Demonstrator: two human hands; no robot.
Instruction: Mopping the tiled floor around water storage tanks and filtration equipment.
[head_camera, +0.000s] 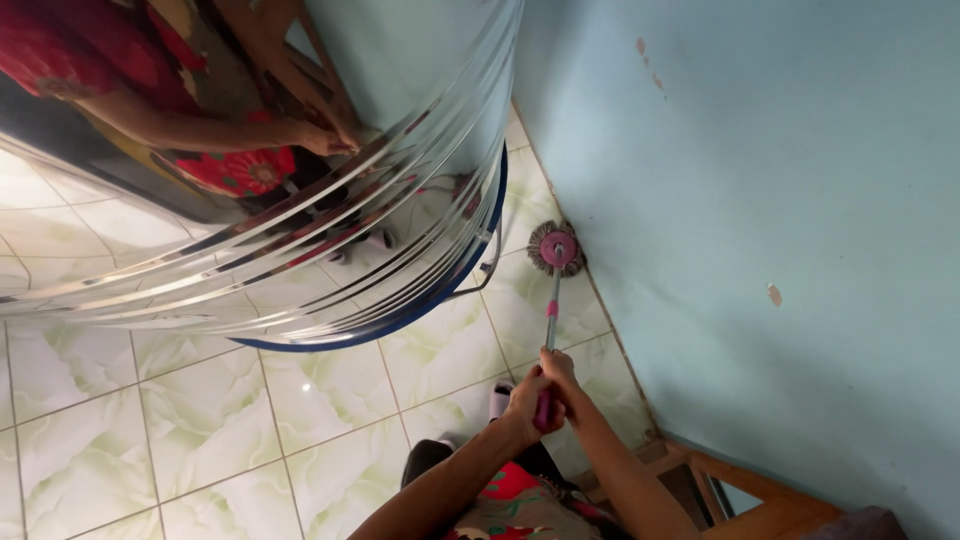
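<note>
Count: one mop (555, 250), two hands (left (527, 402), right (560, 372)), one steel tank (300, 200), one wooden chair (770, 500).

Pink-handled mop (553, 262), pale green marbled floor tiles (330, 400), light blue wall (780, 180).

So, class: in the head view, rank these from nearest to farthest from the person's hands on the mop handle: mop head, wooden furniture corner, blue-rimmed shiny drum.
From both hands:
1. Wooden furniture corner, lower right by the wall.
2. Mop head, ahead at the wall's base.
3. Shiny drum, upper left.
</note>
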